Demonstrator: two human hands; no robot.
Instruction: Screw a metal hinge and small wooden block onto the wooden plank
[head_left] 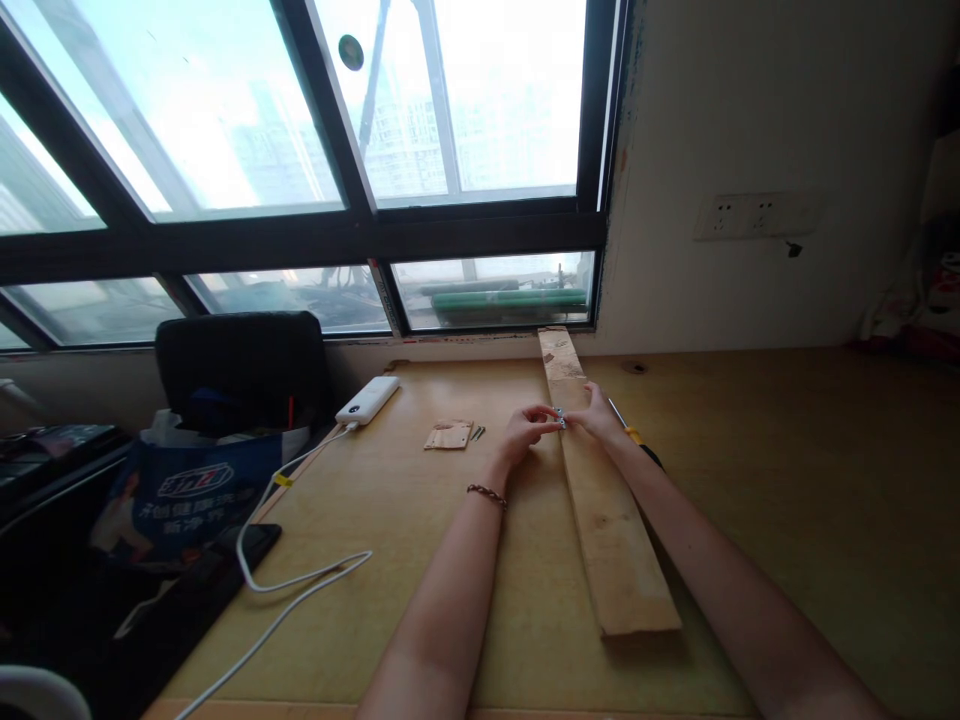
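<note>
A long wooden board [611, 530] lies lengthwise on the table, its far end near the window sill. Over its left edge, my left hand [529, 428] pinches a small shiny metal piece [560, 418], too small to make out its exact kind. My right hand [592, 415] rests on the board, with its thumb and fingertips closed at the same metal piece from the right. Beside the right forearm lies a screwdriver [634, 434], its handle partly hidden by the arm. Left of my hands are a small thin wooden piece [448, 435] and several screws [478, 433].
A white power bank [369, 400] sits at the table's left edge, with a white cable [300, 580] trailing toward the front. Beyond that edge stand a black chair [240, 360] and a blue bag [202, 500]. A wall socket [761, 215] is at the right.
</note>
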